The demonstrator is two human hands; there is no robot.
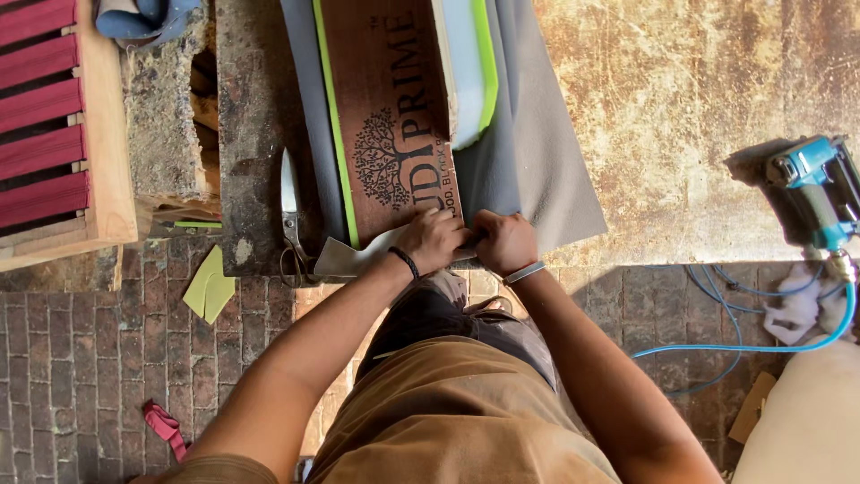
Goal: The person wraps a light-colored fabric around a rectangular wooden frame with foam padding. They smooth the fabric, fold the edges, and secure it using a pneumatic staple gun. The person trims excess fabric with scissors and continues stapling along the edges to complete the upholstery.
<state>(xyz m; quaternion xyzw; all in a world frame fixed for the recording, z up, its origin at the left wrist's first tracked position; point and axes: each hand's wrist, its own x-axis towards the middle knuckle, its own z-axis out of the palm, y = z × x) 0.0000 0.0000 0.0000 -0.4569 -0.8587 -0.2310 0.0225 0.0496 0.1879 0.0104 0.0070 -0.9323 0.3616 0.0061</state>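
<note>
Grey fabric (546,170) spread on worktop (681,116), running away beyond both hands. Wooden board (385,108) lies on it, near end under left hand (433,240). Right hand (503,242) touching left; both pinch fabric edge. Scissors (291,215) left of hands.

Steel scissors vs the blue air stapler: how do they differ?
The steel scissors lie flat just beside the wooden board, near the left hand; the blue air stapler sits far off at the right edge. The scissors are thin, grey and untethered; the stapler is bulky, with a blue hose running from it. The scissors rest on the dark strip of bench, the stapler on the pale stained part. Neither is held by the hands.
</note>
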